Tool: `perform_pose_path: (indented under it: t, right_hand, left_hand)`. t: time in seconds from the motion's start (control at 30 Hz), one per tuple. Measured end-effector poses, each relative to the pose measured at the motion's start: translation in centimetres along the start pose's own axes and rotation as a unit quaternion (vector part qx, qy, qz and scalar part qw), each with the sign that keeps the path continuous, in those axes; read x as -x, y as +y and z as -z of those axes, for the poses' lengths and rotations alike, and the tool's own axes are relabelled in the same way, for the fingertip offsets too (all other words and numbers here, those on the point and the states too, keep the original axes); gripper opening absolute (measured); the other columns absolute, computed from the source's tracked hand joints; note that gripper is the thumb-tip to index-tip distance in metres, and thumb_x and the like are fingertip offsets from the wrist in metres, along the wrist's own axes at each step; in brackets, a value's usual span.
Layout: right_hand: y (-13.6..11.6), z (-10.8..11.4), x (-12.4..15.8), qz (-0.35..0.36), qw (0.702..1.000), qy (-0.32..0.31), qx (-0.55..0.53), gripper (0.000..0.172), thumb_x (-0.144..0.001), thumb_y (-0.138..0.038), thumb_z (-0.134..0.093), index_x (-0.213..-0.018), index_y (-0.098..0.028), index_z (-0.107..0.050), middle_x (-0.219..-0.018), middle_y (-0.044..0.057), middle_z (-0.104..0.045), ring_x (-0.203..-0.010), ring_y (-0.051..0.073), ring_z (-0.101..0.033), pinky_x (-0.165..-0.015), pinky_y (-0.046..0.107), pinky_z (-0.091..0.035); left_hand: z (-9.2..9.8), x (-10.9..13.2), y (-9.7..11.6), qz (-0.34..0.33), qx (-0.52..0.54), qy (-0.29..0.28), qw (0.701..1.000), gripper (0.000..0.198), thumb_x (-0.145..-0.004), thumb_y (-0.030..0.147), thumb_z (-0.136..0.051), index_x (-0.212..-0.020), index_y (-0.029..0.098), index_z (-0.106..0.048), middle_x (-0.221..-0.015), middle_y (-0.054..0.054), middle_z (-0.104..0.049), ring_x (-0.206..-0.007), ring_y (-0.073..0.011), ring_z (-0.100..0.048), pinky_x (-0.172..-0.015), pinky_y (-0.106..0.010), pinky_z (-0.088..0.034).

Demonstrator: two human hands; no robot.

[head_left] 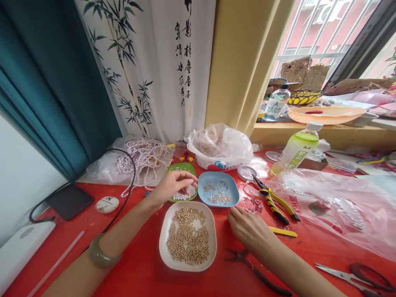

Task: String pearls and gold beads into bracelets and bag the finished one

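My left hand (177,184) is over a green dish (182,166) that holds white pearl beads (185,194). Its thumb and forefinger are close together as in a pinch; whatever is between them is too small to make out. My right hand (243,221) rests near the lower right rim of a blue dish (216,178), fingers curled in. Anything in those fingers is hidden. Small metal pins (220,197) lie scattered in the blue dish. Closer to me, a white dish (187,265) holds many gold beads (188,239).
Yellow-and-black pliers (276,202), dark-handled pliers (247,264), a yellow strip (283,232) and scissors (355,276) surround my right arm. A drink bottle (297,148) and plastic bag (328,206) are at right. Pearl strands (145,154) and a mouse (107,204) lie at left.
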State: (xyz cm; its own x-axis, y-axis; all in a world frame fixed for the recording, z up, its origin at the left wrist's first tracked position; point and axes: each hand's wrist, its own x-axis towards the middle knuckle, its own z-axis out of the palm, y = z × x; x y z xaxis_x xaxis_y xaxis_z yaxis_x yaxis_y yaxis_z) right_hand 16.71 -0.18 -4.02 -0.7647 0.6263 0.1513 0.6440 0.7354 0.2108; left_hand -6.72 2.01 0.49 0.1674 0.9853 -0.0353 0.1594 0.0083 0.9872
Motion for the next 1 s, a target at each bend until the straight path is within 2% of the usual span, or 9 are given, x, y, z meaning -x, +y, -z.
perform_pose_path:
  t: [0.13, 0.2, 0.3, 0.4, 0.5, 0.63, 0.77, 0.87, 1.0]
  right_hand:
    - [1.5, 1.3, 0.2, -0.037, 0.997, 0.0, -0.067, 0.014, -0.069, -0.004, -0.047, -0.067, -0.016, -0.055, -0.065, 0.005, -0.062, -0.053, 0.017, -0.058, -0.042, 0.026, -0.036]
    - [2.2, 2.5, 0.2, -0.096, 0.967, -0.008, -0.235, 0.012, -0.071, -0.008, -0.046, -0.071, -0.018, -0.054, -0.069, 0.002, -0.064, -0.057, 0.014, -0.058, -0.049, 0.025, -0.04]
    - [2.9, 3.9, -0.4, -0.162, 0.857, -0.033, -0.488, 0.009, -0.074, -0.017, -0.046, -0.068, -0.019, -0.053, -0.069, 0.001, -0.065, -0.061, 0.013, -0.058, -0.054, 0.024, -0.042]
    - [2.9, 4.4, -1.4, -0.208, 0.742, -0.035, -0.637, 0.012, -0.072, -0.027, -0.052, -0.065, -0.018, -0.052, -0.063, 0.002, -0.064, -0.055, 0.012, -0.056, -0.051, 0.024, -0.042]
    - [2.5, 4.4, -2.6, -0.221, 0.688, -0.027, -0.691, 0.015, -0.069, -0.029, -0.056, -0.062, -0.016, -0.054, -0.06, 0.001, -0.062, -0.052, 0.009, -0.053, -0.051, 0.022, -0.041]
    - [1.7, 4.6, -3.6, -0.23, 0.668, -0.015, -0.707, 0.013, -0.067, -0.028, -0.059, -0.061, -0.017, -0.056, -0.056, -0.002, -0.059, -0.051, 0.008, -0.053, -0.052, 0.022, -0.041]
    - [1.0, 4.6, -3.7, -0.219, 0.687, -0.014, -0.693, 0.01, -0.067, -0.025, -0.059, -0.061, -0.016, -0.058, -0.056, -0.001, -0.061, -0.051, 0.009, -0.052, -0.052, 0.023, -0.041]
    - [0.7, 4.6, -3.4, -0.202, 0.703, -0.023, -0.682, 0.008, -0.068, -0.023, -0.058, -0.063, -0.016, -0.06, -0.059, 0.001, -0.062, -0.052, 0.009, -0.053, -0.052, 0.023, -0.041]
    - [0.8, 4.5, -3.0, -0.18, 0.713, -0.038, -0.676, 0.01, -0.071, -0.019, -0.055, -0.063, -0.016, -0.061, -0.062, 0.002, -0.064, -0.055, 0.01, -0.055, -0.054, 0.024, -0.044]
  left_hand:
    - [-0.1, 0.1, 0.2, 0.001, -0.001, -0.007, 1.0, 0.015, -0.073, 0.023, -0.055, -0.082, 0.014, -0.062, -0.078, -0.004, -0.065, -0.051, -0.0063, -0.051, -0.054, -0.021, -0.041]
    - [-0.3, 0.3, 0.2, -0.002, 0.005, -0.016, 1.0, 0.015, -0.073, 0.023, -0.055, -0.083, 0.014, -0.063, -0.078, -0.004, -0.065, -0.052, -0.0065, -0.051, -0.054, -0.021, -0.041]
    - [-1.1, 0.7, 0.1, 0.005, 0.015, -0.042, 0.999, 0.015, -0.072, 0.022, -0.056, -0.081, 0.014, -0.063, -0.077, -0.004, -0.065, -0.053, -0.0071, -0.051, -0.055, -0.022, -0.042]
    - [-2.5, 1.3, 0.1, 0.034, 0.027, -0.075, 0.996, 0.016, -0.068, 0.022, -0.061, -0.081, 0.013, -0.064, -0.076, -0.005, -0.065, -0.053, -0.0075, -0.052, -0.053, -0.022, -0.042]
    - [-3.9, 1.8, 0.1, 0.04, 0.064, -0.102, 0.992, 0.021, -0.064, 0.019, -0.064, -0.085, 0.013, -0.063, -0.079, -0.005, -0.065, -0.055, -0.0083, -0.053, -0.054, -0.023, -0.042]
    - [-4.9, 2.0, 0.2, 0.013, 0.099, -0.075, 0.992, 0.029, -0.061, 0.018, -0.067, -0.09, 0.014, -0.062, -0.079, -0.004, -0.062, -0.059, -0.0093, -0.054, -0.056, -0.023, -0.042]
    - [-5.1, 1.7, 0.2, -0.013, 0.134, -0.011, 0.991, 0.027, -0.063, 0.024, -0.068, -0.088, 0.014, -0.063, -0.068, 0.0, -0.057, -0.058, -0.0093, -0.053, -0.054, -0.022, -0.042]
    - [-5.2, 1.7, 0.3, 0.0, 0.147, -0.015, 0.989, 0.025, -0.062, 0.026, -0.068, -0.085, 0.015, -0.065, -0.062, 0.001, -0.057, -0.054, -0.0083, -0.051, -0.053, -0.022, -0.041]
    - [-5.3, 1.7, 0.5, 0.014, 0.133, -0.025, 0.991, 0.014, -0.06, 0.024, -0.069, -0.07, 0.014, -0.066, -0.06, 0.0, -0.06, -0.054, -0.0091, -0.052, -0.053, -0.022, -0.04]
